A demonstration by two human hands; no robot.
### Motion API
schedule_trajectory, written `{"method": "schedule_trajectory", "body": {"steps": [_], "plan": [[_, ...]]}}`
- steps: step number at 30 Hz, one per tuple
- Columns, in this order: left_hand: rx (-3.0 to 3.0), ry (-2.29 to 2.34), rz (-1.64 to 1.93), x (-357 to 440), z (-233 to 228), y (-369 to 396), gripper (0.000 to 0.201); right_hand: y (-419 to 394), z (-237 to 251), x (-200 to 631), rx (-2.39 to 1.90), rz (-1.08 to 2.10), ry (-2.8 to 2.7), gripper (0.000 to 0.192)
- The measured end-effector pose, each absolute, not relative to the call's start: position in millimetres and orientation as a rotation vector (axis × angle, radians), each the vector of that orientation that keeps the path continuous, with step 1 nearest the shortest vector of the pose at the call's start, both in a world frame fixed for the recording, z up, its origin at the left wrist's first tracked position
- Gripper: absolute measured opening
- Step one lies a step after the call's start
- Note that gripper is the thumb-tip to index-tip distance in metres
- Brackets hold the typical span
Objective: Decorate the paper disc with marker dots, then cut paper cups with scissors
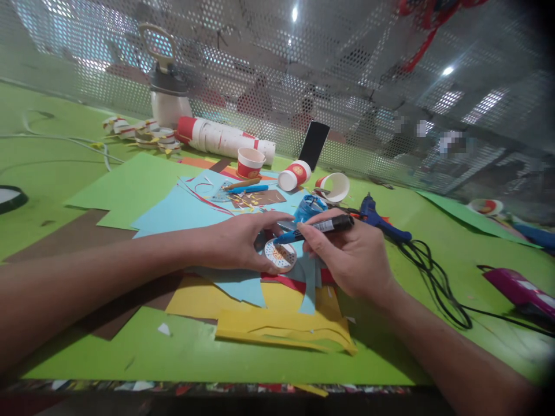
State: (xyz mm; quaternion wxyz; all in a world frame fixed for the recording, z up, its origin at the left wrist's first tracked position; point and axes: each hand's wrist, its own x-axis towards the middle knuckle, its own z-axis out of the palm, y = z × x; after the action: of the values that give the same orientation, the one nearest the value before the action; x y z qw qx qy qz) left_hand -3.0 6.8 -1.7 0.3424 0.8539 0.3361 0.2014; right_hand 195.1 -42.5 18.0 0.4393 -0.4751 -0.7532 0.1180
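Observation:
My left hand (234,240) reaches in from the left and grips a small round white disc (284,263) by its edge, between thumb and fingers. Blue dots and an orange pattern cover its face, which is tilted toward me. In my right hand (358,254) is a marker (329,224) with a dark barrel and a blue front end. Its tip is at the disc's upper edge; whether it touches cannot be made out. Just behind the hands is a blue crumpled-looking roll or cup (310,207). Light blue paper (234,283) lies beneath them.
Paper cups (250,163) and a stack of cups (225,137) lie farther back, near a leaning phone (314,144) and a bottle (169,98). A blue glue gun (381,219) with black cable and a purple tool (520,292) are at right. Yellow paper (281,329) lies in front.

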Motion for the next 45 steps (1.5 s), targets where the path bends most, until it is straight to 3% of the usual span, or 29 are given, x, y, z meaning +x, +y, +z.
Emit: {"method": "schedule_trajectory", "body": {"steps": [35,45], "plan": [[2.246,0.884,0.507,-3.7,-3.0,8.1,0.083,-40.0,15.3,197.1,-1.273,0.351,-1.757,0.031],[2.251,0.859,0.527,-3.4,-3.3,8.2,0.085,-41.1,17.0,193.7,-1.212,0.313,-1.833,0.02]]}}
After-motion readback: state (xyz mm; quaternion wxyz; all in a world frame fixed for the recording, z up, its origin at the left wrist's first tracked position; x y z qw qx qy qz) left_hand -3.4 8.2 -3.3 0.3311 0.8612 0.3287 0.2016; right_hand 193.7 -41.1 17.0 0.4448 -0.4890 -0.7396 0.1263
